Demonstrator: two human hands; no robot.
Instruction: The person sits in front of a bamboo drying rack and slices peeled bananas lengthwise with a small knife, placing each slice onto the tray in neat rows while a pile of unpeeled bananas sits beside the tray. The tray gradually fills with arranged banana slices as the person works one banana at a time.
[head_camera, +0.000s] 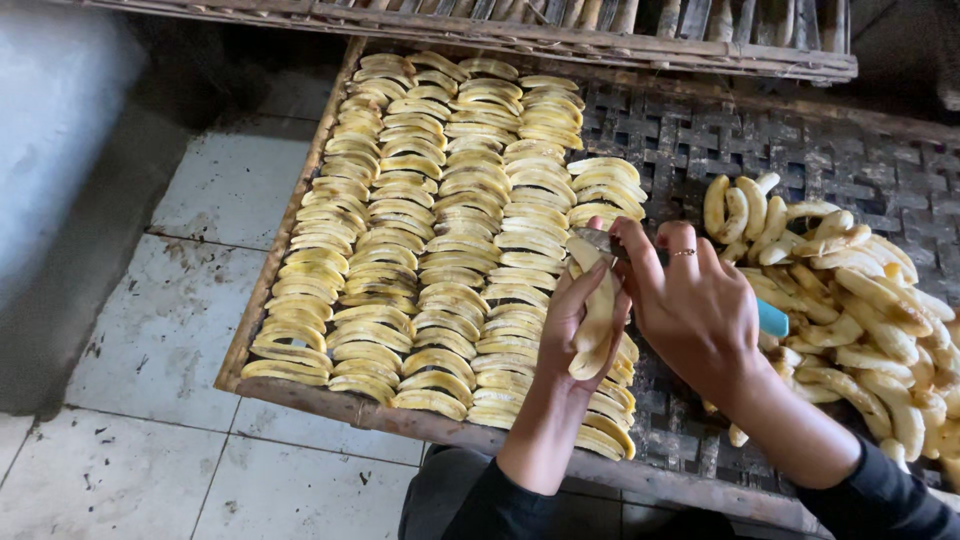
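Both hands grip: left (575, 325) clasps a banana (598, 305), right (690, 300) a knife (770, 318), beside bare tray (680, 140) weave.

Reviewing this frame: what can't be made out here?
Head view only.
- Knife: the right hand covers most of it; only the blade tip and the blue handle end show.
- Peeled banana: the left hand wraps its back.
- Pile of peeled bananas: cut off by the right edge.
- Woven tray: near corner hidden by the sleeves.
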